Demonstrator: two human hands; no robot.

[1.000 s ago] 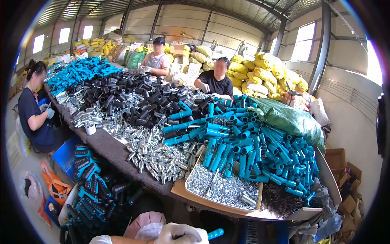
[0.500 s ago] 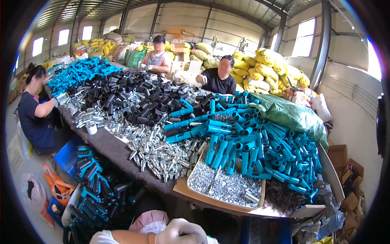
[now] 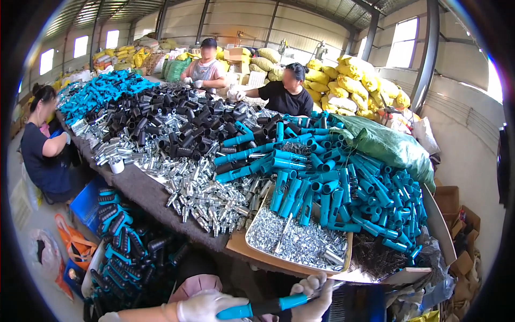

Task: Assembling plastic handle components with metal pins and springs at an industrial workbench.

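Note:
At the lower edge, my left hand (image 3: 210, 307), in a white glove, is wrapped round the teal end of a tool handle (image 3: 265, 307) with a black middle. The handle lies nearly level in front of me. My right hand (image 3: 315, 301), also gloved, grips it at the other teal end, where a thin metal shaft (image 3: 339, 285) sticks out past the fingers. Just beyond my right hand is a shallow tray (image 3: 350, 252) holding small silvery parts and a few larger metal pieces. The tool's underside and part of my left fingers are hidden.
Heaped on the table (image 3: 155, 193) are metal fittings (image 3: 206, 201), black tubes (image 3: 198, 129) and teal tubes (image 3: 322, 188). Dark springs (image 3: 375, 257) lie right of the tray. Finished-looking teal-black handles (image 3: 115, 231) fill the lower left. Several people work around the table's far sides; sacks (image 3: 354, 75) stand behind.
My right hand and the teal-black handle have come into clear view. My left hand has moved left and now grips the handle's end. The far right co-worker's arm has stretched leftward.

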